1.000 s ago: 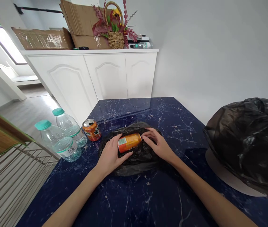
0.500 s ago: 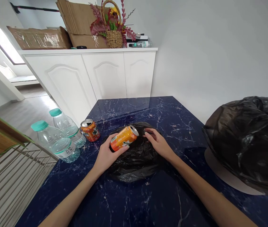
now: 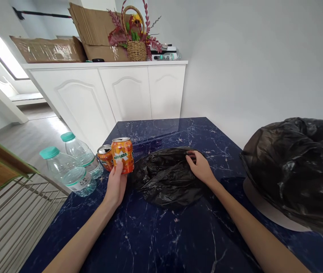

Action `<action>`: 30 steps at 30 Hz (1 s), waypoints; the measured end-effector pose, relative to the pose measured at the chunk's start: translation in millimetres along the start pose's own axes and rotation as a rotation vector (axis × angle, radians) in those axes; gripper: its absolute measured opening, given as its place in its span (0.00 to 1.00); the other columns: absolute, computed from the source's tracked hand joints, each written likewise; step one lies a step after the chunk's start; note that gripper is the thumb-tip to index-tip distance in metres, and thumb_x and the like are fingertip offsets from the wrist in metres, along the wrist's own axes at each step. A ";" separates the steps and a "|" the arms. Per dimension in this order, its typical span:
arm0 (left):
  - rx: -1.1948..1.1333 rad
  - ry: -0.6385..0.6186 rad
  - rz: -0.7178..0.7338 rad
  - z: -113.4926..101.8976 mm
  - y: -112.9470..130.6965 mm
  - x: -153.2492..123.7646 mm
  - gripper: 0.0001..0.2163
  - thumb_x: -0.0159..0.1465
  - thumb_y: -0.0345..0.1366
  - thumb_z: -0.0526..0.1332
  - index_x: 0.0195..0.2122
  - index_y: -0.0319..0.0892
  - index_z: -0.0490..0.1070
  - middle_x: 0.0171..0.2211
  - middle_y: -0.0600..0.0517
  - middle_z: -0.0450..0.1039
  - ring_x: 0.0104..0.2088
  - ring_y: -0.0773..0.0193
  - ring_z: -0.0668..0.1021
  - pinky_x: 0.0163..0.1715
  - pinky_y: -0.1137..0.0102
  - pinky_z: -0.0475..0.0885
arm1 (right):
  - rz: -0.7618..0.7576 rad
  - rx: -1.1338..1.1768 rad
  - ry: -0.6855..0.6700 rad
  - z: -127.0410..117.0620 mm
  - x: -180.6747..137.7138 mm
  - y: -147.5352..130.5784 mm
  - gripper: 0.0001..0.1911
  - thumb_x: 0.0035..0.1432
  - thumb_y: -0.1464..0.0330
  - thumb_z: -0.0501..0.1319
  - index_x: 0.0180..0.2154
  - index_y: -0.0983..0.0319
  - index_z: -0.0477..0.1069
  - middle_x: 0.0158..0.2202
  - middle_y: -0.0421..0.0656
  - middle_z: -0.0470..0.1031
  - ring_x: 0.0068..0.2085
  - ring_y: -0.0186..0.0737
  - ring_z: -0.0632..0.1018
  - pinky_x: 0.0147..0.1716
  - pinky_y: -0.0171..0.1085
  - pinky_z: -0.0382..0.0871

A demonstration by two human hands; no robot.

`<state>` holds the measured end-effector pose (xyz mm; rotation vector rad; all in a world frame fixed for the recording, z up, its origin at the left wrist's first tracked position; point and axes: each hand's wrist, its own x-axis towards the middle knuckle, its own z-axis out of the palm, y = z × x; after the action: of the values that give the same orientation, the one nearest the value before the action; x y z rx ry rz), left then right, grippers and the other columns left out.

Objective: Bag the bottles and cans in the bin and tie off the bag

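We judge this a holding step: left hand (image 3: 116, 190) gripping a can (image 3: 126, 155), right hand (image 3: 202, 167) at the bag (image 3: 167, 179), grip unclear; release needs level support.

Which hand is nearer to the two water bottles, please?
Left: the left hand, holding a Mirinda can, is right of the water bottles; the right hand is farther right.

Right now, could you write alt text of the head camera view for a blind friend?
A left hand holds an orange metal Mirinda can upright before a second orange metal can over a dark-blue marbled table; the right hand is at the edge of a crumpled black plastic bag. Two teal-capped clear plastic bottles stand at left.
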<state>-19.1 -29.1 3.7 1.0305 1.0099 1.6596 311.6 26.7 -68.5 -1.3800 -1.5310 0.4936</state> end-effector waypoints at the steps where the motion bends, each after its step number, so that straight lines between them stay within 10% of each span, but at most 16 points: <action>1: 0.003 0.000 -0.003 -0.4 0.5 0.2 0.32 0.61 0.63 0.71 0.58 0.46 0.76 0.63 0.45 0.78 0.64 0.45 0.78 0.60 0.56 0.78 | 0.000 -0.009 0.009 -1.5 2.0 3.7 0.18 0.73 0.57 0.65 0.55 0.62 0.75 0.52 0.48 0.80 0.49 0.46 0.82 0.50 0.50 0.80; 6: 0.240 0.012 0.041 -0.2 1.7 -2.8 0.35 0.63 0.69 0.63 0.56 0.42 0.75 0.64 0.39 0.76 0.62 0.44 0.80 0.59 0.53 0.78 | -0.014 -0.041 0.007 -1.2 3.8 13.2 0.18 0.73 0.59 0.66 0.57 0.62 0.75 0.54 0.47 0.79 0.50 0.46 0.82 0.50 0.49 0.81; 12: 0.593 0.035 0.075 -13.9 20.1 -25.5 0.29 0.53 0.56 0.79 0.47 0.41 0.77 0.48 0.40 0.84 0.51 0.40 0.84 0.57 0.48 0.76 | -0.046 -0.055 -0.013 2.6 3.7 15.7 0.19 0.73 0.59 0.66 0.58 0.62 0.74 0.57 0.48 0.78 0.52 0.47 0.82 0.51 0.50 0.80; 17: 1.004 0.139 0.171 -41.2 33.0 -40.0 0.35 0.59 0.62 0.71 0.57 0.41 0.69 0.53 0.36 0.82 0.52 0.35 0.84 0.51 0.48 0.78 | -0.056 -0.072 -0.031 4.3 4.7 17.4 0.19 0.73 0.59 0.66 0.59 0.62 0.74 0.58 0.49 0.77 0.53 0.48 0.81 0.52 0.51 0.80; 30: 1.163 0.160 0.096 -56.3 50.4 -55.8 0.39 0.56 0.66 0.68 0.58 0.42 0.65 0.56 0.34 0.80 0.56 0.32 0.82 0.54 0.46 0.78 | -0.104 -0.099 -0.070 6.8 -0.8 10.8 0.19 0.73 0.59 0.66 0.59 0.60 0.74 0.59 0.49 0.76 0.53 0.47 0.81 0.53 0.51 0.80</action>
<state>-71.8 -104.6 22.1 1.6797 2.1573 1.1525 311.4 31.0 -80.6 -1.3622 -1.6945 0.4104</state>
